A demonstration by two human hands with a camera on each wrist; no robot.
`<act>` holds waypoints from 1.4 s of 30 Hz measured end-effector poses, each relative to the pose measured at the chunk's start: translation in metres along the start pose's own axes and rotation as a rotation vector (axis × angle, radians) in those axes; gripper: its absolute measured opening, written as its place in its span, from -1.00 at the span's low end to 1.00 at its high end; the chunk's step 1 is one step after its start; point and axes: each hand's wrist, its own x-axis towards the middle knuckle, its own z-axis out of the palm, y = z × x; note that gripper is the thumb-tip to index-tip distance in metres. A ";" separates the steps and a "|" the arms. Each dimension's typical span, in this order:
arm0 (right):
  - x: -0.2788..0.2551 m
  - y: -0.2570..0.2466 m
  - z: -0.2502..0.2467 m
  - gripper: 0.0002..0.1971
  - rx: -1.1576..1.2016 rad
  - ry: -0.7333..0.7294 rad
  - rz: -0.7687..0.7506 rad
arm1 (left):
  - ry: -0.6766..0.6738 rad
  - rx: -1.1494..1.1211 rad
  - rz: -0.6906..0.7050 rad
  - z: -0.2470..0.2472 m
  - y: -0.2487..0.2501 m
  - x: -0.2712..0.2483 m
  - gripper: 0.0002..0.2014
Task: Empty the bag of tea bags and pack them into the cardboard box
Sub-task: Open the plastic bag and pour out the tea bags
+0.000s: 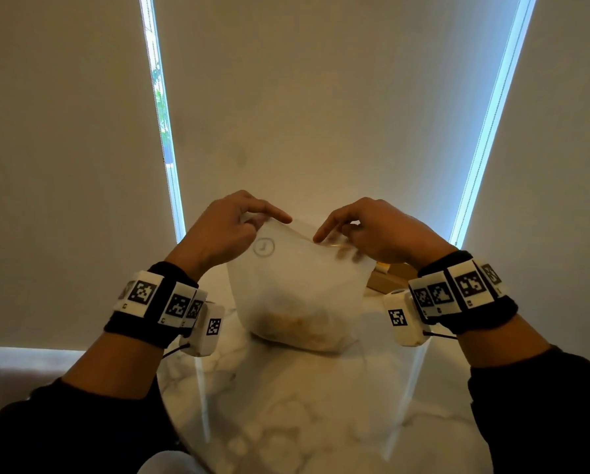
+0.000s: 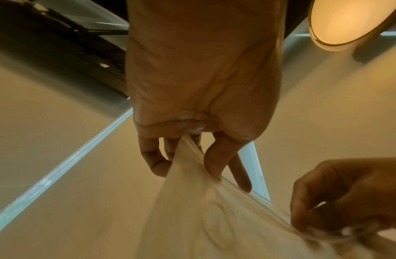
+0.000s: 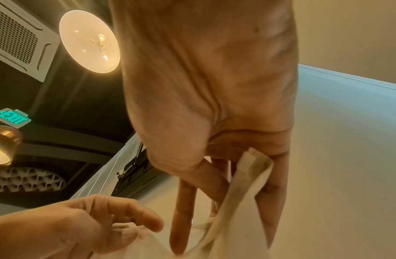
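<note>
Frosted, translucent plastic bag [image 1: 297, 289] stands on the marble table [image 1: 297, 405], dead centre of the head view, bottom resting on the surface, top strip held up by both hands. Tea bags [image 1: 300, 328] show as a brownish blur pooled in the bottom; count not readable.

Left hand [image 1: 233, 227] pinches the top corner at about 10 o'clock of the bag, thumb and curled fingers clamped on the strip, index finger laid along the top edge. Left wrist view confirms it: film bunched between the fingers [image 2: 216, 163]. Right hand [image 1: 372, 230] pinches the opposite corner at about 2 o'clock, index pointing along the edge; in the right wrist view the strip runs between its fingers [image 3: 185, 210]. Both hands are closed on the bag, neither is free.

Cardboard box [image 1: 389, 277] is partly hidden behind the bag and right wrist, at roughly 3 o'clock of the bag; only a tan edge shows, so I cannot tell whether it is open.

Handling, judged: thin soft film, limp, sags under its load, probably slick. Contents light, weight sits low. Whether the top seal is parted I cannot tell. Best hold is the stiffer top strip, one side per hand, pulling apart. For tipping out, likely hold a bottom corner; tea bags are light and tearable, so go gently.
</note>
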 end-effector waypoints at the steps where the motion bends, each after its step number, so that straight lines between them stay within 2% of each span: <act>1: 0.000 -0.001 0.000 -0.56 -0.019 -0.009 0.008 | -0.020 0.044 0.001 0.001 0.001 0.000 -0.52; 4: 0.001 -0.005 0.002 -0.55 -0.062 0.020 0.025 | -0.061 0.186 -0.017 0.006 0.006 -0.001 -0.55; 7: 0.003 -0.012 0.005 -0.57 -0.117 0.078 0.032 | 0.000 0.299 -0.072 0.009 0.012 -0.002 -0.77; 10: 0.005 -0.017 0.008 -0.61 -0.167 0.128 0.003 | 0.032 0.341 -0.121 0.015 0.013 -0.002 -0.63; 16: 0.008 -0.021 0.011 -0.64 -0.145 0.155 -0.092 | 0.314 0.361 -0.094 0.030 0.014 0.007 -0.61; 18: 0.008 -0.022 0.009 -0.68 -0.160 0.124 -0.089 | 0.354 0.341 -0.082 0.037 0.011 0.011 -0.70; 20: 0.007 -0.022 0.007 -0.64 -0.175 0.097 -0.070 | 0.337 0.343 -0.086 0.041 0.008 0.013 -0.82; 23: 0.006 -0.020 0.002 -0.56 -0.230 0.099 -0.012 | 0.235 0.355 -0.103 0.042 0.006 0.014 -0.93; 26: 0.012 -0.021 0.000 -0.45 -0.322 0.060 0.052 | 0.280 0.352 -0.111 0.042 0.012 0.014 -0.76; 30: 0.014 -0.029 0.000 0.12 -0.456 -0.124 0.017 | 0.351 0.460 -0.080 0.036 0.024 0.020 -0.69; 33: 0.012 -0.033 -0.004 0.33 -0.579 -0.212 0.018 | 0.262 0.507 -0.130 0.031 0.029 0.023 -0.74; 35: 0.012 -0.034 -0.009 0.41 -0.656 -0.262 0.065 | 0.149 0.511 -0.171 0.028 0.035 0.020 -0.75; 37: 0.010 -0.032 -0.015 0.42 -0.669 -0.291 0.116 | -0.042 0.497 -0.224 0.020 0.042 0.013 -0.56; 39: 0.005 -0.029 -0.021 0.29 -0.588 -0.282 0.172 | -0.216 0.476 -0.274 0.009 0.050 0.007 -0.35; 40: 0.002 -0.028 -0.022 0.15 -0.544 -0.258 0.200 | -0.277 0.473 -0.294 0.004 0.052 0.007 -0.30; 42: 0.007 -0.023 -0.019 -0.26 -0.422 -0.141 0.232 | -0.337 0.376 -0.329 -0.001 0.051 0.010 -0.24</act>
